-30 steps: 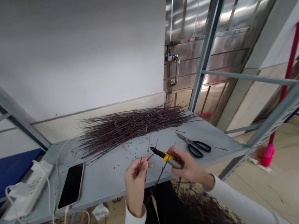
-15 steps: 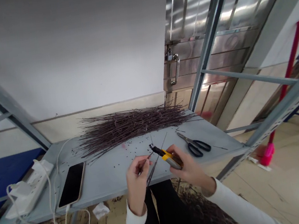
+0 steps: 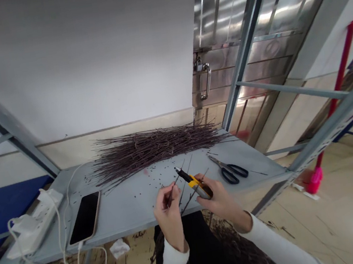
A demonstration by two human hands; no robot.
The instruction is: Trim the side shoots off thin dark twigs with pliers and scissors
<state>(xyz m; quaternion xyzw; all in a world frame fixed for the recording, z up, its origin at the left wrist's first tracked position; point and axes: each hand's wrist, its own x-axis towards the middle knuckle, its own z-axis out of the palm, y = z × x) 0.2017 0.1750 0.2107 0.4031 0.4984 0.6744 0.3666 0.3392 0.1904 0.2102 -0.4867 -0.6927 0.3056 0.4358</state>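
Observation:
My left hand is closed round a thin dark twig, whose upper end points toward the cutter jaws. In my right hand is a pair of cutting pliers with yellow and grey handles and a black head; the fingers are wrapped round the handles. The pliers' tip is just above and right of the left fingers, close to the twig; I cannot tell whether they touch. Loose branching twigs lie between the two hands at the table's front edge. Behind them stretches a wide bundle of dark twigs.
Black-handled scissors lie open on the grey table, right of my hands. At left are a phone and a white power strip with cables. Grey metal posts frame the table. More twigs lie below.
My left hand and its twig have shifted slightly right and turned more upright. The pliers' head has tilted a little, and a branching twig now shows more clearly between the hands.

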